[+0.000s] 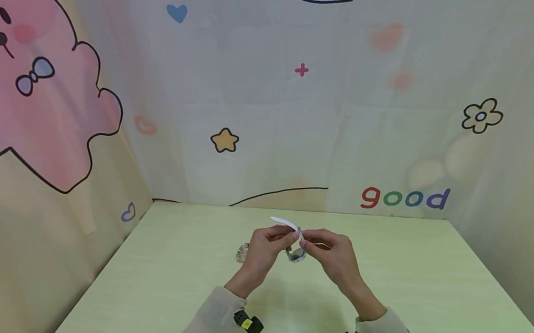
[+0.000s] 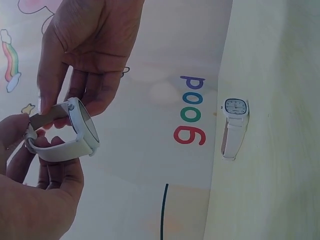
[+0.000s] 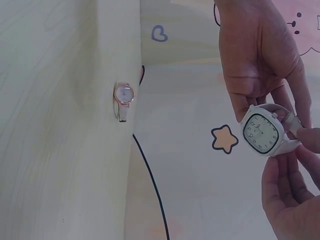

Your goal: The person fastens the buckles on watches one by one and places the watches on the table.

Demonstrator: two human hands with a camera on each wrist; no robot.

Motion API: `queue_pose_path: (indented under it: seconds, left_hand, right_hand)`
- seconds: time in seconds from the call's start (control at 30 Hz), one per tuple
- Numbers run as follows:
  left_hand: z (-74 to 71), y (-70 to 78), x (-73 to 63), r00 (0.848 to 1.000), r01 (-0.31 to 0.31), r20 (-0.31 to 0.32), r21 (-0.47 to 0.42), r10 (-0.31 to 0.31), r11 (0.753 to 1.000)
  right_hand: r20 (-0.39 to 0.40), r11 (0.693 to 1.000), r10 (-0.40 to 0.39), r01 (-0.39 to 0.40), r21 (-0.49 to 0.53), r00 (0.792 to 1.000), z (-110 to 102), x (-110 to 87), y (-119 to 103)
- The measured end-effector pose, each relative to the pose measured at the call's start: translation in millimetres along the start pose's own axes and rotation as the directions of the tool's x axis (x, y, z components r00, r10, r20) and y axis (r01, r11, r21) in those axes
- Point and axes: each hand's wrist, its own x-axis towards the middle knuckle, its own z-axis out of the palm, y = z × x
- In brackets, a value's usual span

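Both hands hold a white wristwatch up above the table, its strap bent round into a loop. With thumb and fingers, my left hand pinches the strap, whose white free end sticks out toward the left. My right hand pinches the other side of the loop near the buckle. In the right wrist view the held watch's dial faces the camera, rounded-square with black numerals. The fingertips partly hide the buckle area.
A rose-gold watch lies on the table, partly behind my left hand in the head view. Another white square-faced watch lies on the table in the left wrist view. A printed curtain hangs behind the table.
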Motion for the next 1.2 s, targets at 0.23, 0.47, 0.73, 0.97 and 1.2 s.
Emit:
queue_pose_path:
  seconds: [0.23, 0.47, 0.73, 0.97, 1.2]
  left_hand:
    - [-2.0, -3.3, -0.1, 0.998, 0.01, 0.059, -0.001, -0.01, 1.0]
    - [-5.9, -4.8, 0.6, 0.993, 0.005, 0.119, -0.014, -0.003, 1.0]
    - [-6.4, 0.1, -2.9, 0.987, -0.018, 0.158, 0.003, 0.017, 1.0]
    - [-4.0, 1.3, -3.2, 0.988, -0.016, 0.15, -0.017, 0.019, 1.0]
    - [-2.5, -0.1, -3.5, 0.989, -0.022, 0.145, -0.004, 0.023, 1.0]
  right_hand:
    - [0.001, 1.0, -0.012, 0.012, 0.008, 1.0, 1.0, 0.1, 3.4]
    - [-0.008, 1.0, -0.014, 0.014, 0.02, 1.0, 0.0, -0.3, 3.9]
    - [-0.027, 1.0, -0.006, 0.006, 0.001, 1.0, -1.0, -1.8, 1.2]
    - [-0.027, 1.0, 0.005, -0.005, 0.004, 1.0, -1.4, -0.7, 1.6]
    - [-0.058, 1.0, 0.022, -0.023, -0.019, 0.998, 1.5, 1.3, -1.4]
